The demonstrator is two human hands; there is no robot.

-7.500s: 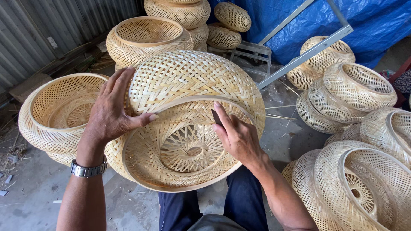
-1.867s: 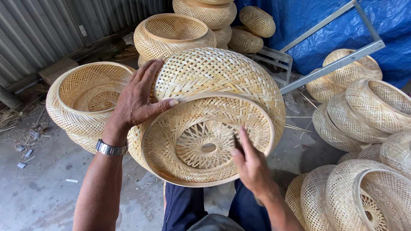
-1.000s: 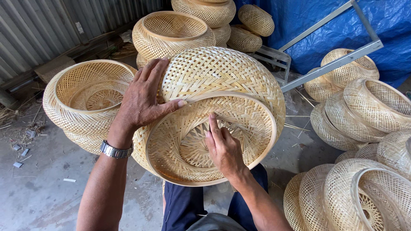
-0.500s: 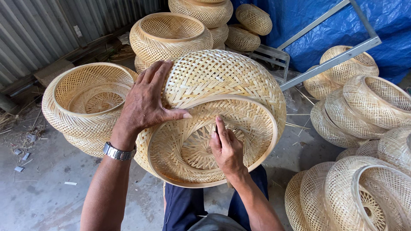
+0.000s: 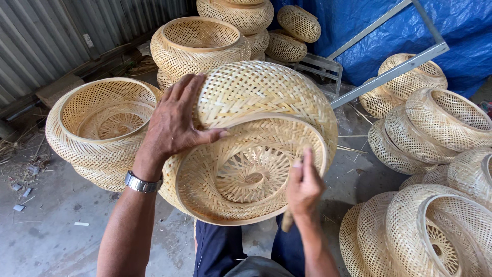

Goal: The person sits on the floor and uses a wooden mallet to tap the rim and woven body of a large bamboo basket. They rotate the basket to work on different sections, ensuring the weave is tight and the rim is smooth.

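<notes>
Fingers (image 5: 187, 95) of the left hand (image 5: 171, 125) lie spread and flat over the domed outside of a woven bamboo basket (image 5: 256, 138), thumb hooked on its rim, while the right hand (image 5: 303, 187) is closed around a short wooden tool handle (image 5: 287, 220), with its forefinger pointing up against the inner wall. The basket rests tilted on the seated person's lap, mouth facing the camera, just right of a nested pair of open baskets (image 5: 97, 128) on the concrete floor (image 5: 51, 236). Thin, openwork strips suggest it is light and springy rather than rigid, likely to flex or snag if squeezed. The stiffer bound rim looks the safest place to hold. More baskets (image 5: 435, 123) are heaped to its right.
</notes>
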